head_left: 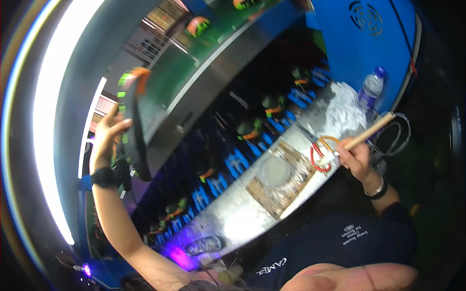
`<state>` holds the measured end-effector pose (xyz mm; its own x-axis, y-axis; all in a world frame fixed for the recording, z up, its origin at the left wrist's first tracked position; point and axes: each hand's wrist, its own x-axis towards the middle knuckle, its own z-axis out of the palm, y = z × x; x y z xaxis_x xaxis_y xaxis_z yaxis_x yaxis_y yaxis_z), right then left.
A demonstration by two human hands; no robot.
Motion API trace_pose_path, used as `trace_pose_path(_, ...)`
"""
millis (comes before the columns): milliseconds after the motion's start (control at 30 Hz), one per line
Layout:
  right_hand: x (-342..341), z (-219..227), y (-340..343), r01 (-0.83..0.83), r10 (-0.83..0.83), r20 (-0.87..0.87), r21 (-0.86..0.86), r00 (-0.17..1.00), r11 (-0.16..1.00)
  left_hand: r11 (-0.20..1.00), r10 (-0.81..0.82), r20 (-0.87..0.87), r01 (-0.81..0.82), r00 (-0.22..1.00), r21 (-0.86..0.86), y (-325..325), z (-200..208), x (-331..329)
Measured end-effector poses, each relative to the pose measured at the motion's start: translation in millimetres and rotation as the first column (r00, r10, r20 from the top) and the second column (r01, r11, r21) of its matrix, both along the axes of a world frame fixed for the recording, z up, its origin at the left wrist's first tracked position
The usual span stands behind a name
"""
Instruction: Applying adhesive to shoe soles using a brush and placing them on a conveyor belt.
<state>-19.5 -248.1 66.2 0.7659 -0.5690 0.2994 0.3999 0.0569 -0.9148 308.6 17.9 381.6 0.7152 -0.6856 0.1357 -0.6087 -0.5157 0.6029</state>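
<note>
Up on the left, my left hand (108, 136) is closed around the edge of a shoe (133, 126), which is black with bright green and orange parts. The shoe is raised beside the green conveyor belt (179, 63) and slightly blurred. At the right, my right hand (356, 159) grips a brush by its pale wooden handle (371, 131), with its whitish end pointing down to the left. Just beside that end lie scissors (320, 160) with red handles. A round tub (274, 170) of whitish stuff sits on a wrapped board (264, 194) between my hands.
Behind the metal ledge (230, 213), several shoes (250, 128) sit in a row by blue holders (236, 162). A white cloth (344, 109) and a capped bottle (371, 88) stand at the right near a blue panel (369, 39). More shoes (198, 26) lie on the belt.
</note>
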Motion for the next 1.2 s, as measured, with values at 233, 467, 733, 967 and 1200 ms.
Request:
trace_pose_path(233,56.9,-11.6,26.9,-0.225,0.224,-0.035,-0.028,0.974,0.974,0.819,0.002,0.008,0.003,1.0,-0.573,124.5,-137.4,-98.0)
trace_pose_path(467,117.5,-39.8,57.4,-0.322,0.23,-0.316,-0.279,0.92,0.905,0.413,-0.825,-0.546,-0.506,0.144,-0.758,145.6,-334.4,-199.6)
trace_pose_path(733,132.1,-51.7,66.9,-0.351,0.127,-0.422,-0.511,0.898,0.785,0.343,-0.803,-0.589,-0.738,0.091,-0.582,139.5,-340.7,-221.7)
trace_pose_path(967,130.8,-51.2,70.8,-0.332,0.119,-0.391,-0.542,0.913,0.772,0.397,-0.708,-0.704,-0.795,0.052,-0.458,131.4,-335.4,-219.7)
trace_pose_path(1200,123.1,-43.6,73.2,-0.331,0.138,-0.382,-0.501,0.914,0.799,0.465,-0.622,-0.783,-0.809,-0.01,-0.359,117.2,-324.3,-216.7)
